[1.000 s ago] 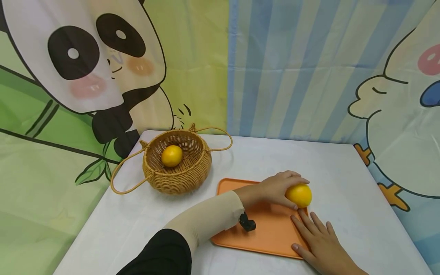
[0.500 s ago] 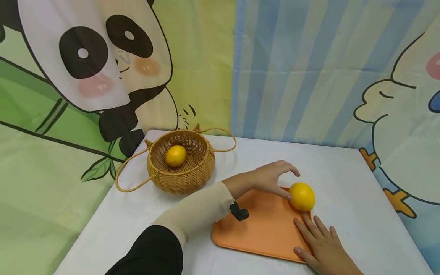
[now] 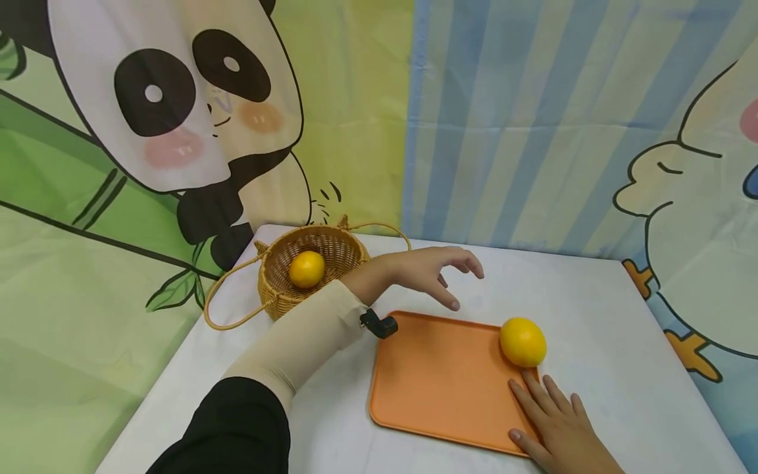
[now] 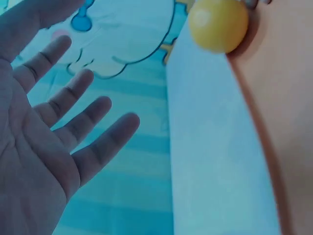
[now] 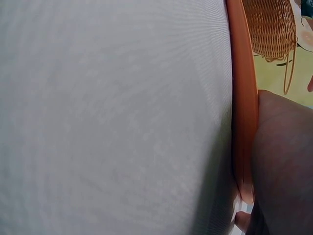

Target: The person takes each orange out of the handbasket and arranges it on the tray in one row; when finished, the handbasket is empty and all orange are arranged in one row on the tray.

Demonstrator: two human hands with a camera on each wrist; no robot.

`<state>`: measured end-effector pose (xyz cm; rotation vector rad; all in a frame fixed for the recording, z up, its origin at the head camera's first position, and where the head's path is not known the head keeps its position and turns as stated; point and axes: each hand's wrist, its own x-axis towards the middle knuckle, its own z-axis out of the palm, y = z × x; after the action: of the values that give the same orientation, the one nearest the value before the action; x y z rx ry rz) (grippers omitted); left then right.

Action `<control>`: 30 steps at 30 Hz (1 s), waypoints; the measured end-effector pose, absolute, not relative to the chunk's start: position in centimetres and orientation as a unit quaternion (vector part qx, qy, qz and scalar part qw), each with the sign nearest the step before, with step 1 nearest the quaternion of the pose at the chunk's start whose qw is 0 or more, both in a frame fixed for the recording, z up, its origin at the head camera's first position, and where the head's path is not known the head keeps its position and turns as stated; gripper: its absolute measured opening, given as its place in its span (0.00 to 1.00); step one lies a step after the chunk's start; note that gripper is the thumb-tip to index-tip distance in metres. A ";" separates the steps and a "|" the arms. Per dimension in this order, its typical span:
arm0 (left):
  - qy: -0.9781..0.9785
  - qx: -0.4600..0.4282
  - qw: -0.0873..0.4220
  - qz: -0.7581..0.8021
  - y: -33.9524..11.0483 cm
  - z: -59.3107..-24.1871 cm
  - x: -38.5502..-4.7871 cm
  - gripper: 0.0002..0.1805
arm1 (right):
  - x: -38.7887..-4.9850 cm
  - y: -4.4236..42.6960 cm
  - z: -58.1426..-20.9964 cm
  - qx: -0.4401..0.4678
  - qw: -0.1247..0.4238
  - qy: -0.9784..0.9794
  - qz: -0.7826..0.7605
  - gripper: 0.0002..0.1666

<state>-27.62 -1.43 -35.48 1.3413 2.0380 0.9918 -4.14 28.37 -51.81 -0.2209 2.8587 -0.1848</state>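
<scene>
A yellow-orange fruit (image 3: 523,342) sits at the back right corner of the orange tray (image 3: 450,382). My left hand (image 3: 417,270) hovers above the table behind the tray's back edge, fingers spread and holding nothing; the left wrist view shows its palm (image 4: 34,147) with the fruit (image 4: 218,24) well away from it. My right hand (image 3: 562,421) rests with extended fingers on the tray's right edge, its fingertips just in front of the fruit. In the right wrist view part of that hand (image 5: 286,161) lies against the tray's rim (image 5: 243,98).
A wicker basket (image 3: 275,283) with two loop handles stands at the back left, a second yellow-orange fruit (image 3: 306,269) inside it. My left forearm passes in front of the basket's right side. Printed curtains (image 3: 474,131) hang behind the white table (image 3: 337,421).
My left hand has let go of the fruit on the tray and moved left and back, away from it. My right hand stays at the tray's edge. The head view has shifted slightly.
</scene>
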 end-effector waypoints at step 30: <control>0.742 0.401 0.283 0.457 -16.2 -32.5 -32.7 0.34 | -4.1 29.2 -52.8 -0.095 0.107 0.986 -0.081 0.62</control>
<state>-32.70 -16.19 -32.49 1.0748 1.9869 1.2227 -4.13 29.23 -52.75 -0.2806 2.9048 -0.2380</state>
